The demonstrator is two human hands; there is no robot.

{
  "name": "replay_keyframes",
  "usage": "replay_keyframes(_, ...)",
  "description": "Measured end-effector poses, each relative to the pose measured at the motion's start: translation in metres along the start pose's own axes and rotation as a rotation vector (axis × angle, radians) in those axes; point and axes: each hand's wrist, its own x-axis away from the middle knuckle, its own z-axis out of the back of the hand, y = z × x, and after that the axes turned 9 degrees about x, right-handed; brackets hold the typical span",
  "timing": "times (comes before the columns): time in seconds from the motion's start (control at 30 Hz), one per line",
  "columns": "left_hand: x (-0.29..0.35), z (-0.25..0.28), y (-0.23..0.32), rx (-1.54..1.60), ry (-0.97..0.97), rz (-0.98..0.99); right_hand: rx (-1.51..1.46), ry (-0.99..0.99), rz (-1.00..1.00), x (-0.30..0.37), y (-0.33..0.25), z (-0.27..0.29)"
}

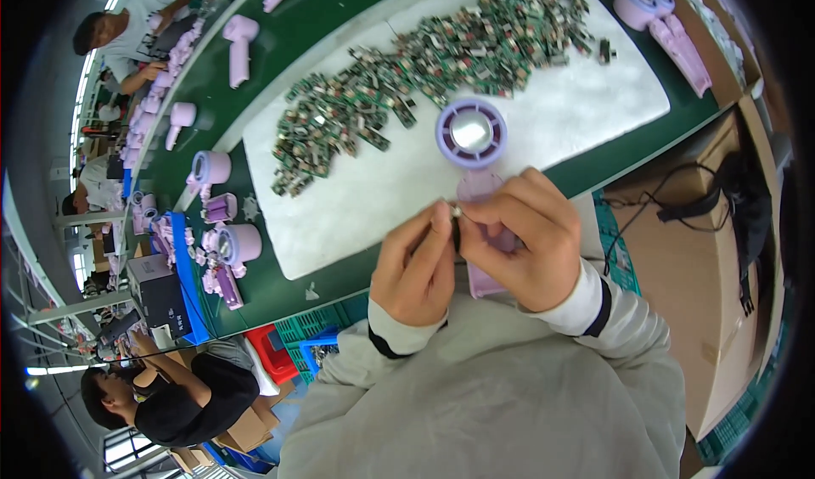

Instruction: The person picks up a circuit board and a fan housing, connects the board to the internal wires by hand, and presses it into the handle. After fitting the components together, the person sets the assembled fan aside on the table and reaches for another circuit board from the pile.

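Observation:
Close together over the near edge of the white sheet, my left hand (414, 268) and my right hand (533, 239) are both closed in a pinch. Their fingertips meet at a small pale part (456, 211) with something dark just below it, too small to name. Under my right hand lies a lilac handheld fan (482, 285), its round slotted head (471, 132) with a shiny centre pointing away from me. My right hand hides much of its handle. Beyond it, a long heap of small green circuit boards (399, 76) spreads across the white sheet (356, 224).
More lilac fan parts (231, 245) lie on the green table (284, 296) at left, beside a blue bin (188, 279). Others (679, 50) sit at the far right near cardboard boxes (679, 284) with a black cable. Two people (182, 394) (140, 33) work at left.

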Motion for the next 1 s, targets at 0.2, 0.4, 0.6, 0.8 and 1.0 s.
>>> replay_keyframes(0.2, -0.019, 0.018, 0.027, 1.065, 0.010, 0.836, -0.096, -0.120, -0.027, -0.009, 0.000, 0.010)
replay_keyframes(0.4, -0.071, 0.070, 0.031, 1.007, -0.439, 1.012, -0.138, 0.059, 0.036, -0.026, 0.001, 0.023)
replay_keyframes(0.6, -0.169, 0.098, 0.008, 0.944, -0.417, 1.025, 0.026, 0.121, -0.096, -0.029, 0.046, 0.043)
replay_keyframes(0.8, -0.316, 0.051, -0.109, 0.732, -0.385, 0.980, -0.002, 0.121, -0.302, -0.023, 0.067, 0.044)
replay_keyframes(1.0, -0.403, -0.047, -0.246, 0.499, -0.510, 0.885, -0.032, 0.177, -0.331, -0.023, 0.067, 0.038)
